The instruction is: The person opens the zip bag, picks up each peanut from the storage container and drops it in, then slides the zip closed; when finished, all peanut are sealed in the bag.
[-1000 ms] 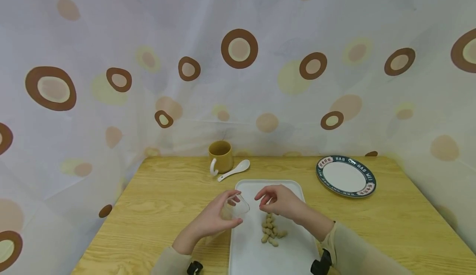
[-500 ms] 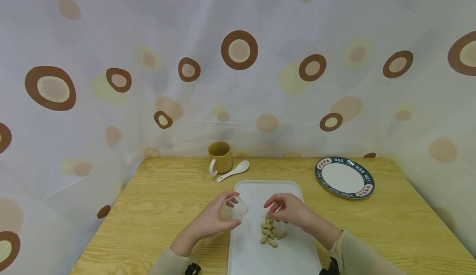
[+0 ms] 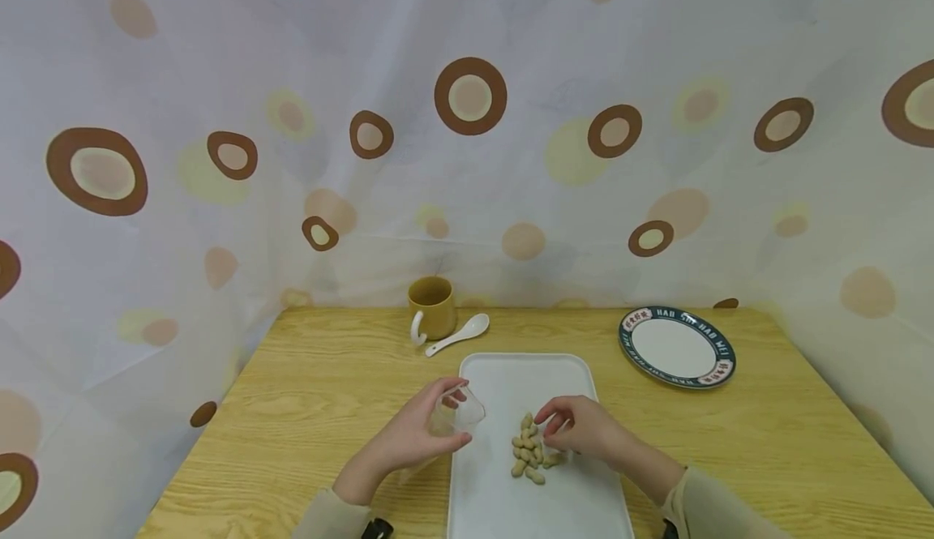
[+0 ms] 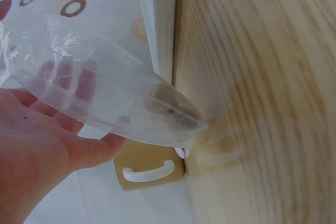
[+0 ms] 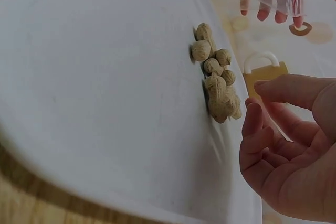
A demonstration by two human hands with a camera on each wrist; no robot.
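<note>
My left hand [image 3: 416,434] holds a clear plastic zip bag [image 4: 79,77] by its upper part, thumb on one side and fingers on the other. Its mouth gapes toward the tray in the head view. A few peanuts [image 4: 170,106] lie in the bag's bottom corner, over the wood. On the white tray [image 3: 540,515] several unshelled peanuts [image 3: 527,451] form a small pile. Just right of that pile is my right hand [image 3: 587,425], fingers loosely bent and holding nothing. In the right wrist view its thumb and index fingertips [image 5: 253,111] hang close by the peanuts.
Behind the tray stands a yellow mug [image 3: 434,308] with a white handle, and a white spoon [image 3: 460,335] lies beside it. A plate [image 3: 677,347] with a dark green patterned rim sits at the back right of the wooden table [image 3: 306,393]. A patterned cloth hangs behind.
My right hand has moved from near the bag's mouth toward me and rightward, down to the peanut pile. The left hand and bag have hardly moved.
</note>
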